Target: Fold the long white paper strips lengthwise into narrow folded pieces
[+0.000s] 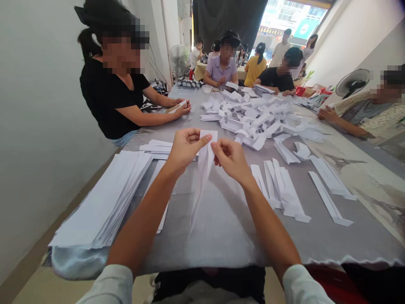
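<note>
A folded strip of white paper hangs down in front of me, its top end between my two hands. My left hand pinches that end, thumb lying across the paper. At the strip's right edge, my right hand has its thumb and curled fingers closed on the paper. The lower part of the strip narrows toward the table. To the left of my left forearm lies a thick stack of white paper sheets. Several folded paper strips lie to the right of my right hand.
A large heap of folded white paper pieces covers the table's far middle. The grey tablecloth reaches to the near edge. One person in black sits at the left, holding paper; others sit across and at the right. A fan stands far right.
</note>
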`<state>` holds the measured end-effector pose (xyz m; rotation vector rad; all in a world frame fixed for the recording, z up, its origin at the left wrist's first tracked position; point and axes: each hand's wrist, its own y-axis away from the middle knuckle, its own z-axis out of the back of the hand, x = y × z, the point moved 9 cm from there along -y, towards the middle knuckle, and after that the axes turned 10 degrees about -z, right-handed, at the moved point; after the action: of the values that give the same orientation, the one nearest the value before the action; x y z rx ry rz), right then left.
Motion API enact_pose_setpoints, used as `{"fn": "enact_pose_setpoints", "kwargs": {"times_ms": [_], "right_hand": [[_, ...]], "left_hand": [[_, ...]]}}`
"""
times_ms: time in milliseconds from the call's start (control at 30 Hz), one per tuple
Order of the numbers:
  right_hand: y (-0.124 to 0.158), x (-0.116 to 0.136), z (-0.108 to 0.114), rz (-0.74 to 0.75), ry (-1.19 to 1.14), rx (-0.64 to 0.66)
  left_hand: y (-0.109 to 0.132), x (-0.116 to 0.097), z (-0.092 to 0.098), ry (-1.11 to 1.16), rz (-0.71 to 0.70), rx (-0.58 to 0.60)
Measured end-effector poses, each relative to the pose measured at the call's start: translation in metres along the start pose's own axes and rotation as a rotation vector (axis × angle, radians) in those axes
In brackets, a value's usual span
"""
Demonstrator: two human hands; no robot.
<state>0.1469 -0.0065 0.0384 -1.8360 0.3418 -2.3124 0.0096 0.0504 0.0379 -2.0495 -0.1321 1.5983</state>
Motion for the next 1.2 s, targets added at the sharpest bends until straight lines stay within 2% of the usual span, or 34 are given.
{"fn": "enact_pose_setpoints", "kwargs": {"times_ms": [200, 367, 433, 600, 667, 800, 1000, 1133, 1200], "right_hand": [[0.001, 0.000, 0.001, 0.049, 0.063, -0.091], [-0.001, -0.008, -0.007, -0.009, 0.035, -0.021], [0.000, -0.007, -0.008, -0.001, 0.070, -0.015], [0.000, -0.002, -0.003, 0.042, 0.110, -0.070], [0.000, -0.003, -0.004, 0.024, 0.080, -0.052], [-0.001, -0.006, -0.008, -0.025, 0.053, 0.027], [-0.001, -0.002, 0.000, -0.001, 0.090, -0.034], [-0.002, -0.005, -0.003, -0.038, 0.068, 0.029], [-0.002, -0.005, -0.003, -0.040, 0.060, 0.038]], "left_hand": [[0.005, 0.004, -0.011, -0.024, 0.110, 0.162], [0.000, 0.002, 0.003, -0.058, 0.021, 0.007], [-0.001, 0.000, 0.005, -0.063, 0.013, -0.015], [0.003, 0.001, -0.006, -0.086, 0.100, 0.157], [0.003, 0.001, -0.004, -0.094, 0.083, 0.140], [0.000, -0.001, 0.004, -0.106, 0.014, 0.035], [0.004, 0.004, -0.009, -0.068, 0.143, 0.210], [0.002, -0.002, -0.002, -0.081, 0.081, 0.110], [0.003, 0.000, -0.003, -0.081, 0.091, 0.113]]}}
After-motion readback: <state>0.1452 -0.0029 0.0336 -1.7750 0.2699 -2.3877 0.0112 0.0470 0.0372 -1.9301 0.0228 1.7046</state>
